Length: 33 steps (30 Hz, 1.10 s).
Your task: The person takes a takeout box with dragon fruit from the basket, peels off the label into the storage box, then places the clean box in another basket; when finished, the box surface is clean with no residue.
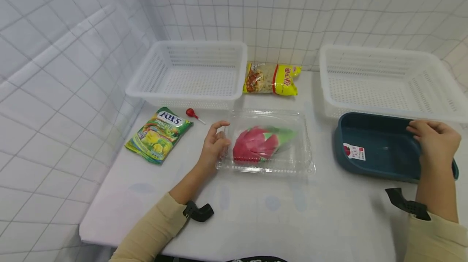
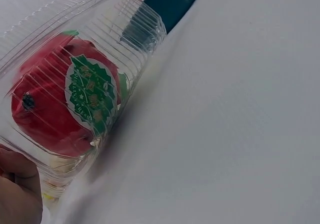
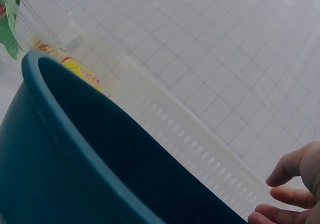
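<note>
My left hand [image 1: 211, 148] grips the left end of a clear plastic clamshell box [image 1: 300, 152], its thumb and fingers at the edge. Inside the box lies a pink dragon fruit [image 1: 254, 144] with green tips; the left wrist view shows a green-and-white label [image 2: 92, 93] on it. Over the right part of a dark teal basin [image 1: 384, 148] is my right hand [image 1: 436, 142], with loosely bent fingers. The right wrist view shows nothing between that hand's thumb and fingers [image 3: 290, 198]. A small white sticker [image 1: 354, 152] marks the basin's inner left side.
White perforated baskets stand at the back left [image 1: 183, 102] and back right [image 1: 387, 113]. Between them lies a yellow food packet [image 1: 272, 79]. A green FOX'S candy bag [image 1: 159, 135] and a red lollipop [image 1: 191, 112] lie left of the box. Grid-patterned sheeting [image 1: 234, 14] hangs behind.
</note>
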### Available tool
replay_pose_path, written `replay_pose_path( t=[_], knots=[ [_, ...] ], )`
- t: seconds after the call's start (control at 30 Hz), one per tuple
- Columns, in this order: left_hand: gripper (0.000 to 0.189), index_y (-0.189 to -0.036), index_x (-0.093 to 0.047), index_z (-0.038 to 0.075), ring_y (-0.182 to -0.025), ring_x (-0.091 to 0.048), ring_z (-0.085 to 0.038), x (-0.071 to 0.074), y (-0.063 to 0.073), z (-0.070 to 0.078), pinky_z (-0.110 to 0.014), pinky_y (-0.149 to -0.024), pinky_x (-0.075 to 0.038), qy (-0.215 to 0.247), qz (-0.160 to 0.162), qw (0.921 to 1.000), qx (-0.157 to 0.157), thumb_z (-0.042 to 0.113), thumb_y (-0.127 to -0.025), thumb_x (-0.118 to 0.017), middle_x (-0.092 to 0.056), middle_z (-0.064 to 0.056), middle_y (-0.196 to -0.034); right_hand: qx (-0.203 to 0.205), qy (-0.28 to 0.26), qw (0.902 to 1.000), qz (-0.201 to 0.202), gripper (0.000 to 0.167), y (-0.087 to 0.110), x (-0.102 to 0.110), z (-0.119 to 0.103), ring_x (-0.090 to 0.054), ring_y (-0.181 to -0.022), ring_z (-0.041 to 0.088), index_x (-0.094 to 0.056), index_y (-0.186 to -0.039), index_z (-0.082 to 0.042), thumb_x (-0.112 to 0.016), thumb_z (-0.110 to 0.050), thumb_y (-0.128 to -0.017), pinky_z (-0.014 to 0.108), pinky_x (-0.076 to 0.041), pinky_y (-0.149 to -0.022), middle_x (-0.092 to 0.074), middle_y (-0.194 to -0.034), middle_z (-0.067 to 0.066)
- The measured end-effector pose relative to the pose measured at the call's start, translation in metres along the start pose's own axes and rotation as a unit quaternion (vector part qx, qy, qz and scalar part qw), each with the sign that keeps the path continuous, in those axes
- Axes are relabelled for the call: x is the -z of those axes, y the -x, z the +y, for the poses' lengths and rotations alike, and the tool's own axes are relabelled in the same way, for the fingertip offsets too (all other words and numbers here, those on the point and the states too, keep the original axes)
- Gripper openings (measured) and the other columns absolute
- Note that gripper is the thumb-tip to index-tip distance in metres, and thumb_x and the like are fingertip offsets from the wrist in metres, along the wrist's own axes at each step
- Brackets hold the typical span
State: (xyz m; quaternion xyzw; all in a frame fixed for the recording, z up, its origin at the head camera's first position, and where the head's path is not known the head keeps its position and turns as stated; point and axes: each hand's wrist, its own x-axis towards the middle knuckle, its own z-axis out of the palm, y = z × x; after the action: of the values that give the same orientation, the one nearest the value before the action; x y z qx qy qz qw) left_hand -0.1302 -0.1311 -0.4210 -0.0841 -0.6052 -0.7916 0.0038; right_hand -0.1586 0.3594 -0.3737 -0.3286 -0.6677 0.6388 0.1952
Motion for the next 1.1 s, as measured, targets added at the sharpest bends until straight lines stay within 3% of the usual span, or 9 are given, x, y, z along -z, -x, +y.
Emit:
replay_pose_path(
  t=[0.4, 0.63, 0.8, 1.0, 1.1],
  knots=[
    [0.042, -0.121, -0.054, 0.023, -0.050, -0.035, -0.006, -0.023, -0.006, 0.011, -0.017, -0.045, -0.029, 0.016, -0.045, 0.9984, -0.032, -0.001, -0.086, -0.049, -0.039, 0.005, -0.065, -0.031, -0.095, 0.9949, -0.009, 0.010, -0.004, 0.004, -0.005, -0.066, -0.056, 0.004, -0.065, -0.082, -0.010, -0.068, -0.004, -0.088, 0.015, -0.051, -0.052, -0.065, -0.067, -0.005],
    [0.041, -0.124, -0.052, 0.014, -0.047, -0.034, -0.007, -0.041, -0.023, 0.026, -0.017, -0.043, -0.028, 0.017, -0.039, 0.9985, -0.035, 0.001, -0.085, -0.050, -0.039, 0.004, -0.063, -0.049, -0.137, 0.9892, -0.017, 0.007, -0.008, 0.005, -0.012, -0.067, -0.057, 0.008, -0.063, -0.085, -0.006, -0.067, 0.000, -0.088, 0.018, -0.052, -0.052, -0.067, -0.067, -0.001],
    [0.042, -0.124, -0.053, 0.017, -0.044, -0.032, -0.004, -0.048, -0.036, 0.032, -0.017, -0.040, -0.025, 0.022, -0.036, 0.9977, -0.053, 0.002, -0.084, -0.052, -0.037, 0.006, -0.059, -0.042, -0.156, 0.9864, -0.030, 0.007, -0.010, 0.005, -0.016, -0.068, -0.058, 0.009, -0.062, -0.087, -0.005, -0.067, 0.000, -0.088, 0.018, -0.053, -0.054, -0.066, -0.068, 0.000],
    [0.041, -0.124, -0.052, 0.016, -0.043, -0.030, -0.005, -0.055, -0.050, 0.038, -0.018, -0.040, -0.025, 0.027, -0.031, 0.9980, -0.048, 0.005, -0.085, -0.051, -0.038, 0.004, -0.057, -0.045, -0.168, 0.9838, -0.042, 0.011, -0.015, 0.005, -0.015, -0.068, -0.056, 0.011, -0.063, -0.087, -0.004, -0.070, 0.004, -0.085, 0.020, -0.054, -0.054, -0.065, -0.068, 0.002],
    [0.041, -0.125, -0.051, 0.016, -0.042, -0.029, -0.006, -0.059, -0.059, 0.045, -0.018, -0.040, -0.026, 0.022, -0.027, 0.9982, -0.048, 0.008, -0.085, -0.051, -0.038, 0.003, -0.059, -0.041, -0.205, 0.9768, -0.048, 0.014, -0.017, 0.003, -0.014, -0.068, -0.055, 0.014, -0.062, -0.085, -0.002, -0.070, 0.008, -0.082, 0.022, -0.054, -0.054, -0.064, -0.066, 0.005]
  ],
)
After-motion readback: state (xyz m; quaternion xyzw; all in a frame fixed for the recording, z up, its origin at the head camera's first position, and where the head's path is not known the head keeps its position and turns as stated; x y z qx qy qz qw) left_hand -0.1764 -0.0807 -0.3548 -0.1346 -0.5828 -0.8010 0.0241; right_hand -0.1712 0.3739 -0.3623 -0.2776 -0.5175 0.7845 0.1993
